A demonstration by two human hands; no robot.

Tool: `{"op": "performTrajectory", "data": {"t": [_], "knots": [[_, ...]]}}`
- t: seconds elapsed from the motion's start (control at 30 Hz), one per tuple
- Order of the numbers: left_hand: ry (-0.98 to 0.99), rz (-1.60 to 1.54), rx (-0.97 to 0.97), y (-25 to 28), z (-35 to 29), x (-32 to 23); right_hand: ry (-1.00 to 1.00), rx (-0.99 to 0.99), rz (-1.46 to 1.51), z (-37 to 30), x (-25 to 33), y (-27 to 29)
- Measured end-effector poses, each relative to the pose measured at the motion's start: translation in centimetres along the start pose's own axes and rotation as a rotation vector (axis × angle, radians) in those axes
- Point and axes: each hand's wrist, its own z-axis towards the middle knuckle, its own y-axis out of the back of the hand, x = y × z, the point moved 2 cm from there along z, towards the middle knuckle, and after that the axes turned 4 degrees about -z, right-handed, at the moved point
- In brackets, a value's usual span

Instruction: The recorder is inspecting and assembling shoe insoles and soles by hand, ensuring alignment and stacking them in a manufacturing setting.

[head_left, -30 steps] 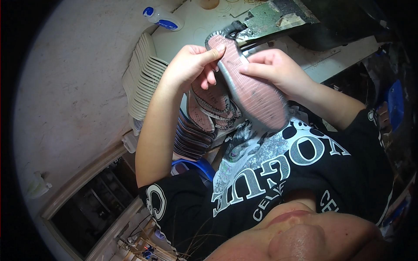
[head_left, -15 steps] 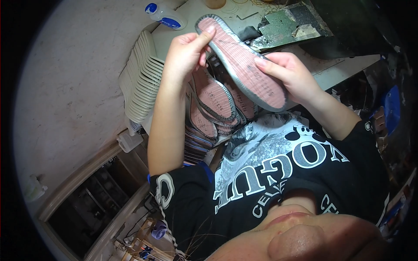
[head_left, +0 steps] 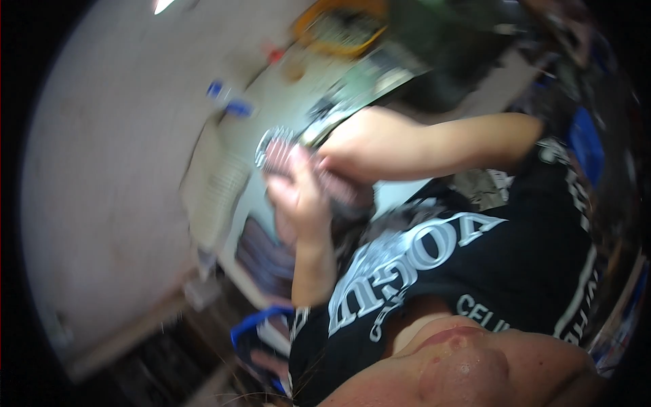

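A pink, ribbed insole (head_left: 278, 156) with a pale gathered rim is in my left hand (head_left: 300, 193), thumb on top and fingers curled beneath. My right hand (head_left: 346, 149) is closed just beside it, close to my left thumb. A thin olive and silvery thing (head_left: 314, 133) shows at the right fist; blur hides what it is. More pinkish material (head_left: 349, 188) appears below my hands, and I cannot tell whether it belongs to the same insole. A stack of dark-edged insoles (head_left: 263, 256) lies left of my left forearm.
Along the wall stands a stack of beige sole-shaped pieces (head_left: 213, 193). A white and blue bottle (head_left: 234, 102) is farther back on the pale table (head_left: 268, 112). Beyond are a yellow basket (head_left: 297, 30) and a green board (head_left: 376, 78). A blue object (head_left: 586, 146) sits at the far right.
My right hand has left the insole's near end and crossed leftward to beside my left hand, with a thin thing at it. The insole has come lower and left, and the view has shifted.
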Motion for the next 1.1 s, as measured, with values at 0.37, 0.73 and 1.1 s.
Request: {"op": "performTrajectory", "data": {"t": [0.37, 0.73, 1.1], "knots": [[-0.088, 0.206, -0.002, -2.2, -1.2, -0.7, 0.008, 0.139, -0.093, 1.8, 0.7, 2.8], [0.032, 0.084, -0.114, -0.4, -0.4, -1.8, -0.106, -0.091, 0.582, 0.6, -1.0, 0.5], [-0.008, 0.416, -0.026, -0.5, -0.1, -1.7, 0.083, -0.088, -0.038, 0.6, 0.2, 0.4]]}}
